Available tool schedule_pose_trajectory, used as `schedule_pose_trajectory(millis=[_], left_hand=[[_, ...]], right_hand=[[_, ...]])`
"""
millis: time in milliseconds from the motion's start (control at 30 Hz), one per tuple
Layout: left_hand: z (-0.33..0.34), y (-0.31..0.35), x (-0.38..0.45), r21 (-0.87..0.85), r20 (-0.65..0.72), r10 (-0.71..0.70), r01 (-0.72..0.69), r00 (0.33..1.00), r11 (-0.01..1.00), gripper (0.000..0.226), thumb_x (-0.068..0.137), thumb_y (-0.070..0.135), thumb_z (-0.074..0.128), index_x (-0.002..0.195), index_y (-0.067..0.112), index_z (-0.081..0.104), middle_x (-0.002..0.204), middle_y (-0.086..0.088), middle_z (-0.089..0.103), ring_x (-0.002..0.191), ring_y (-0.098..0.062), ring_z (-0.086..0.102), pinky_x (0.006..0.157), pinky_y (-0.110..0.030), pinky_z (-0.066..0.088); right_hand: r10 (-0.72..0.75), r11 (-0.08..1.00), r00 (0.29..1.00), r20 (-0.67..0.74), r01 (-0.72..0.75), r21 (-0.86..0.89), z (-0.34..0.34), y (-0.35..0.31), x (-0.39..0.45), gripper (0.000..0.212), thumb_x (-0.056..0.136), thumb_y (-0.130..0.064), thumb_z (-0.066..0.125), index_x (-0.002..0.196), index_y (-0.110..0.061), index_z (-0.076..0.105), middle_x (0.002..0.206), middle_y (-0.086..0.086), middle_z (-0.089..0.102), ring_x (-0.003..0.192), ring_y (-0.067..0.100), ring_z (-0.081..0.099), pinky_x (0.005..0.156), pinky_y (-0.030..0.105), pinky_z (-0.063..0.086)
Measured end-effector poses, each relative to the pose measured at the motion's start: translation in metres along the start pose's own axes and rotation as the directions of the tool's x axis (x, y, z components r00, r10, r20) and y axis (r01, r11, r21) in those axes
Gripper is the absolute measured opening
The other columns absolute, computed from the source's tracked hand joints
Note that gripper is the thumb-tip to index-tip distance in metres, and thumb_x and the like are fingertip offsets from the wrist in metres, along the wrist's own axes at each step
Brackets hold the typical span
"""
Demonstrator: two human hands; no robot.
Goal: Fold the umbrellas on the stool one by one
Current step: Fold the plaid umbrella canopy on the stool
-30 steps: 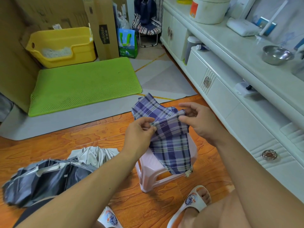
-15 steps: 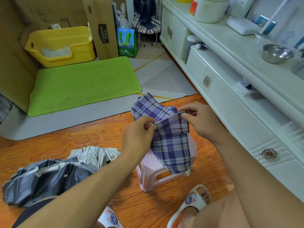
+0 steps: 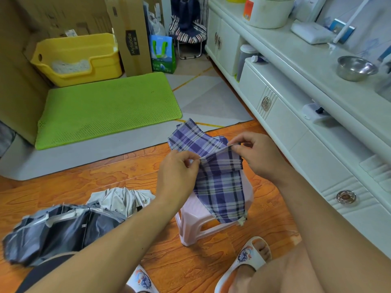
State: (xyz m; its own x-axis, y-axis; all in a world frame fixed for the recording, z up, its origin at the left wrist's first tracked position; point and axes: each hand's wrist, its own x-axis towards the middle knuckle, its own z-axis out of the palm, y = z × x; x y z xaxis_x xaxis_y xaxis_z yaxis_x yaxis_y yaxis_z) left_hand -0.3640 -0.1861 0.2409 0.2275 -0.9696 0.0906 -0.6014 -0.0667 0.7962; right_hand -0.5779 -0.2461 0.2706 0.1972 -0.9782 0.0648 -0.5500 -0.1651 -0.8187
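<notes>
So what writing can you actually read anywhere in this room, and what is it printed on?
"Myfoodie", running vertically on a dark label on the tall cardboard box behind the yellow bin.
Digits that look like "03 06" on the green bag; its other print is too small to read.
The orange label on the white pot and the sticker on the cardboard wall are blurred.

Bare forearms; white slide sandals point(image 3: 249, 258) (orange-blue print on straps).

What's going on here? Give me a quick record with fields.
activity: folding a plaid umbrella over a pink stool
left hand: pinches a fabric fold
right hand: pinches the same fold's other end
waiting: grey umbrella on the wooden floor, left of the stool
nearby: green mat, yellow bin, white cabinet
</notes>
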Motion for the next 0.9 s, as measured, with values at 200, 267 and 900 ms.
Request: schedule_pose_trajectory(millis=[200,267,900], left_hand=[[-0.014,-0.012,0.031,-0.194,-0.048,-0.186,0.173,0.981,0.966,0.011,0.093,0.018,0.061,0.088,0.018,0.071,0.081,0.001,0.068,0.079,-0.018,0.062,0.069,-0.033,0.046],[-0.018,-0.032,0.058,-0.274,0.028,-0.345,0.339,0.938,0.9,0.015,0.096,0.022,0.061,0.108,0.015,0.066,0.099,-0.002,0.069,0.085,-0.02,0.063,0.068,-0.031,0.045],[-0.002,-0.061,0.12,-0.377,0.208,-0.354,0.409,0.912,0.831,0.017,0.095,0.007,0.065,0.079,0.014,0.062,0.073,-0.002,0.059,0.067,-0.016,0.05,0.07,-0.03,0.041]], right_hand=[[-0.03,0.999,0.999,0.02,0.03,0.012,0.001,0.0,0.001,0.017,0.093,-0.009,0.069,0.091,-0.024,0.075,0.085,-0.013,0.071,0.084,0.001,0.064,0.079,0.024,0.051],[-0.028,1.0,0.999,0.023,0.028,0.008,0.002,0.0,0.004,0.015,0.093,-0.009,0.069,0.092,-0.023,0.075,0.083,-0.015,0.07,0.083,-0.001,0.063,0.077,0.02,0.049],[-0.085,0.995,0.995,0.048,0.082,0.05,0.01,-0.008,0.031,0.025,0.093,-0.011,0.07,0.086,-0.034,0.072,0.094,-0.017,0.071,0.095,0.003,0.065,0.087,0.025,0.049]])
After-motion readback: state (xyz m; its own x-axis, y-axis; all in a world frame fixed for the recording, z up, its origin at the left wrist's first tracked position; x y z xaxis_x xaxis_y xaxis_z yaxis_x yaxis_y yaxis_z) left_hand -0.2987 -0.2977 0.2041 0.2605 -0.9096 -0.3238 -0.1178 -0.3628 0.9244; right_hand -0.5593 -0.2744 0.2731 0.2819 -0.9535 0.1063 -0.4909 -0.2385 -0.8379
